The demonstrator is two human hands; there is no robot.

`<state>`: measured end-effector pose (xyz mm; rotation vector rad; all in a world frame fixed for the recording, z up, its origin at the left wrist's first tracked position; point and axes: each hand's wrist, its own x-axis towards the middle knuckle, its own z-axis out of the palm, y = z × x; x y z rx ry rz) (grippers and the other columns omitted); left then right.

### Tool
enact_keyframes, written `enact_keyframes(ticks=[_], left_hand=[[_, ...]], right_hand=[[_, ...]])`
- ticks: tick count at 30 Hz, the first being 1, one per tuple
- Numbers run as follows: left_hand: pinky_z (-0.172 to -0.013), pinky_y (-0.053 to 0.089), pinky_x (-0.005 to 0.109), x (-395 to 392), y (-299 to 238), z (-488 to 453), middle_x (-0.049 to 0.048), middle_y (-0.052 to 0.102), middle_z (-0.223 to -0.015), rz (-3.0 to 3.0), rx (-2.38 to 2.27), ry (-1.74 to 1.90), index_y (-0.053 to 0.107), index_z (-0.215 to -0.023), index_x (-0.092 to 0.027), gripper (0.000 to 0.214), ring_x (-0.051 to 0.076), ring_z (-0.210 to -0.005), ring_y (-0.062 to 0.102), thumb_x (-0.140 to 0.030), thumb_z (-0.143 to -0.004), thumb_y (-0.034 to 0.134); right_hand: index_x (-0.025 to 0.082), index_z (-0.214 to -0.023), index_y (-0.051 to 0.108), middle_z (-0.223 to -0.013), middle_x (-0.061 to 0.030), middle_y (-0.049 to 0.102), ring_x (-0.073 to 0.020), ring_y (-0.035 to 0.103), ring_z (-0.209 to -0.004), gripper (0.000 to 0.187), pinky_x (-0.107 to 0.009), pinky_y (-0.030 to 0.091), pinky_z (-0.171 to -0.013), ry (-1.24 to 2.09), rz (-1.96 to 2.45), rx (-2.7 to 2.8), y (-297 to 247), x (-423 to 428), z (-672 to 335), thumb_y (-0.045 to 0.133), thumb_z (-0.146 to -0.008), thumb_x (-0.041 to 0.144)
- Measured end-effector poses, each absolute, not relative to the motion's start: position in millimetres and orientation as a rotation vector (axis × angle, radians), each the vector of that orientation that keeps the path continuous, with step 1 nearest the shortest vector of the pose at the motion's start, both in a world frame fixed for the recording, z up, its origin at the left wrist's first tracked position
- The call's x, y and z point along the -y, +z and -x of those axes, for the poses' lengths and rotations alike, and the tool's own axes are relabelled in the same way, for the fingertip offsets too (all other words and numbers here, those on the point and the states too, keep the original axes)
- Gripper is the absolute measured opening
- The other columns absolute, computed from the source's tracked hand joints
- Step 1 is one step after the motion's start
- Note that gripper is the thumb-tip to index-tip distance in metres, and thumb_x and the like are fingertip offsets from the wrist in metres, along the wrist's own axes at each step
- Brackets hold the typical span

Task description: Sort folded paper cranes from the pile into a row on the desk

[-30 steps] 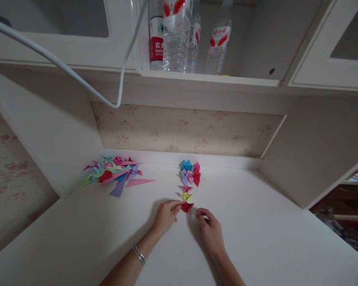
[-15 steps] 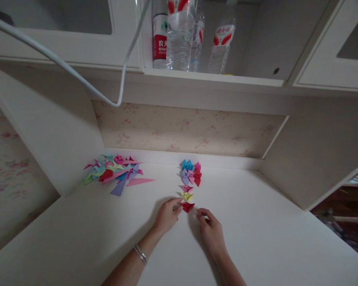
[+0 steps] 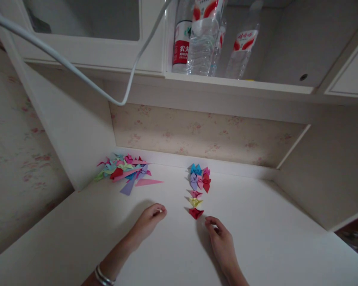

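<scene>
A small folded red paper piece point(image 3: 196, 213) lies on the white tabletop, with a yellow one point(image 3: 195, 202) and a pink one point(image 3: 196, 194) in a line behind it. My right hand point(image 3: 222, 240) rests just right of the red piece, apart from it, fingers curled and tips together around a small gap. Left of the line is my left hand point(image 3: 149, 222), its thumb and fingers drawn together with nothing visible in them. A bracelet point(image 3: 104, 277) circles the left wrist. Farther back sits a cluster of folded papers in blue point(image 3: 196, 169), purple point(image 3: 193, 181), pink and red point(image 3: 207, 183).
At the back left lies a heap of colourful folded papers point(image 3: 127, 167), with a long pink strip point(image 3: 149, 182) and a purple one point(image 3: 128, 186) sticking out. Plastic bottles point(image 3: 201, 47) stand on the shelf above. A white cable point(image 3: 86, 81) hangs in front of the cabinet.
My left hand has let go of the red folded paper and moved left and toward me. My right hand stays beside it. The view has turned slightly left.
</scene>
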<state>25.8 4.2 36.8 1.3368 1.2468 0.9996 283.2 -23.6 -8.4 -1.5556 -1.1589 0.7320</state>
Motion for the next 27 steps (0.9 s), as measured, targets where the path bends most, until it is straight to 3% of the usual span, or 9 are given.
enact_keyframes(ticks=[4,15,22,24,27], left_hand=[[-0.04,0.008,0.021,-4.2,33.9,8.7,-0.0126,0.026,-0.05,-1.075,-1.222,0.892,0.052,-0.082,-0.021,0.032,0.005,-0.04,0.015,-0.05,-0.072,0.062],[-0.04,0.006,0.022,-5.9,33.1,6.9,-0.0132,0.026,-0.048,-1.129,-1.174,0.765,0.053,-0.083,-0.02,0.037,0.004,-0.039,0.016,-0.052,-0.069,0.063],[-0.042,0.009,0.022,-6.8,30.8,5.5,-0.0127,0.028,-0.047,-1.197,-1.181,0.735,0.056,-0.083,-0.02,0.032,0.005,-0.039,0.018,-0.05,-0.07,0.061],[-0.042,0.012,0.022,-6.8,29.6,3.7,-0.011,0.033,-0.049,-1.236,-1.176,0.768,0.057,-0.077,-0.019,0.027,0.005,-0.041,0.022,-0.045,-0.07,0.062],[-0.044,0.017,0.021,-8.5,26.1,2.4,-0.0092,0.038,-0.051,-1.265,-1.194,0.826,0.058,-0.074,-0.018,0.023,0.006,-0.044,0.028,-0.04,-0.07,0.061]], right_hand=[[0.015,-0.088,0.068,-0.063,-0.0024,0.06,-0.0144,0.047,-0.052,0.036,-0.026,0.037,-0.049,0.733,1.581,1.193,-8.0,24.8,-280.7,0.057,-0.077,0.047],[0.017,-0.088,0.066,-0.06,0.0008,0.058,-0.0138,0.048,-0.049,0.031,-0.025,0.035,-0.047,0.883,1.492,1.098,-1.8,25.5,-252.3,0.057,-0.078,0.044],[0.018,-0.097,0.067,-0.087,-0.0036,0.07,-0.0169,0.063,-0.077,0.029,-0.025,0.046,-0.067,0.713,1.411,1.922,26.8,-17.2,-162.7,0.042,-0.088,0.029],[0.018,-0.102,0.067,-0.093,-0.0044,0.071,-0.0173,0.064,-0.082,0.03,-0.026,0.046,-0.074,0.68,1.423,2.022,30.1,-41.7,-141.2,0.042,-0.088,0.025],[0.015,-0.109,0.066,-0.113,-0.01,0.066,-0.0228,0.058,-0.106,0.029,-0.033,0.039,-0.093,0.577,1.474,2.136,31.5,-81.8,-115.4,0.048,-0.087,0.022]])
